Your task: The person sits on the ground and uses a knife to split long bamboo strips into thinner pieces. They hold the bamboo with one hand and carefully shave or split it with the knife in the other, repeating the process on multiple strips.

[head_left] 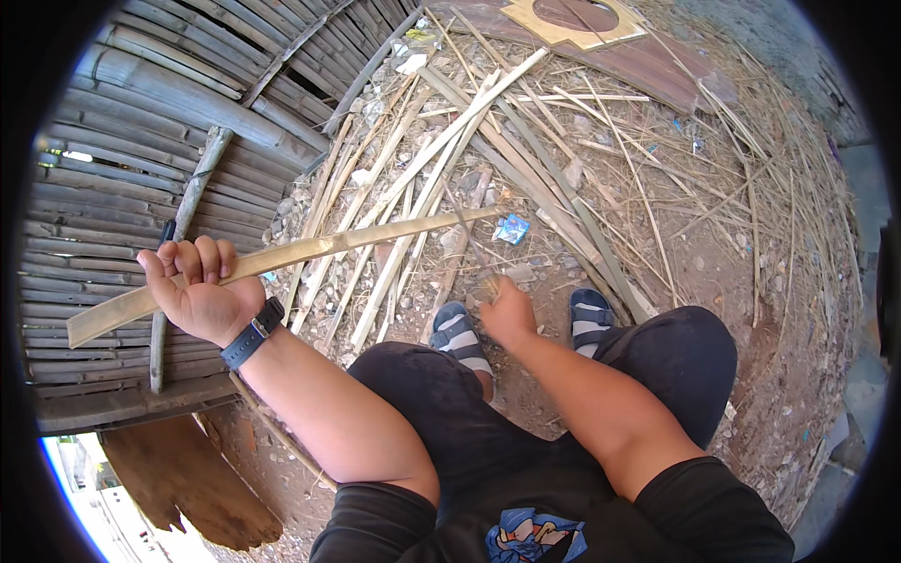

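A long, flat bamboo strip (375, 235) slants across in front of me, its wide end to the left of my wrist. My left hand (208, 281), palm turned up and fingers curled, is closed around the strip near that end. Low between my knees, my right hand (510, 314) is closed on the handle of a knife (477, 246). Its thin, dark blade points up and away from me and meets or crosses the strip near the narrow far end. Whether the edge bites into the bamboo I cannot tell.
Loose split bamboo strips (413, 202) litter the dirt ahead of my sandalled feet, with a blue wrapper (512, 229) among them. A bamboo slat wall (113, 197) stands close on the left. A brown board with a yellow cut-out frame (572, 21) lies at the far side.
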Demonstrator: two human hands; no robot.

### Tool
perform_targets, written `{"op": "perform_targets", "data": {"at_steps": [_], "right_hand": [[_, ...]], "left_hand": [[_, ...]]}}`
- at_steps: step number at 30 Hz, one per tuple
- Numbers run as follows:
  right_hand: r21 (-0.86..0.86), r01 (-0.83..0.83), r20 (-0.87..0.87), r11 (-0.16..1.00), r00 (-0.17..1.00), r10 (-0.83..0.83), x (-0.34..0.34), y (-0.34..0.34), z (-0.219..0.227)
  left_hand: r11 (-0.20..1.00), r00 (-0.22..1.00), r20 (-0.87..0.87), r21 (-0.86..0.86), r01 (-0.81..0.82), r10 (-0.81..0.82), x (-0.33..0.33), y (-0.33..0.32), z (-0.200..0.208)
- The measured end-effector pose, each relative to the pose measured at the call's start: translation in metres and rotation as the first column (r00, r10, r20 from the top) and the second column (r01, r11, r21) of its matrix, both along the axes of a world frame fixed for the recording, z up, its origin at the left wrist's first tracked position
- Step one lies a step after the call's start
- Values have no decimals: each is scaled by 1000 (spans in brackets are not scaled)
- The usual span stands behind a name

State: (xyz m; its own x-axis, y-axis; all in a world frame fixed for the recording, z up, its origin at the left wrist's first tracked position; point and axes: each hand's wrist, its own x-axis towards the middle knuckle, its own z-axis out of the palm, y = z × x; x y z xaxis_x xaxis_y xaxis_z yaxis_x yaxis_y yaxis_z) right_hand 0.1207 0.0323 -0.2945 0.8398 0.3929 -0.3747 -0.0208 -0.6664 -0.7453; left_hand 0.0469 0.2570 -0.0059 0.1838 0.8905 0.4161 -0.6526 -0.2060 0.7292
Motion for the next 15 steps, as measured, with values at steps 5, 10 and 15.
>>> {"op": "perform_targets", "data": {"at_steps": [5, 10, 15], "right_hand": [[235, -246, 122, 940, 967, 222, -14, 21, 50], [1, -50, 93, 999, 994, 50, -6, -10, -18], [0, -40, 69, 999, 997, 40, -1, -5, -4]], "left_hand": [[998, 998, 6, 5, 58, -58, -2, -4, 2], [998, 999, -19, -42, -41, 40, 2, 0, 1], [1000, 1000, 3, -15, 4, -4, 1, -3, 2]]}}
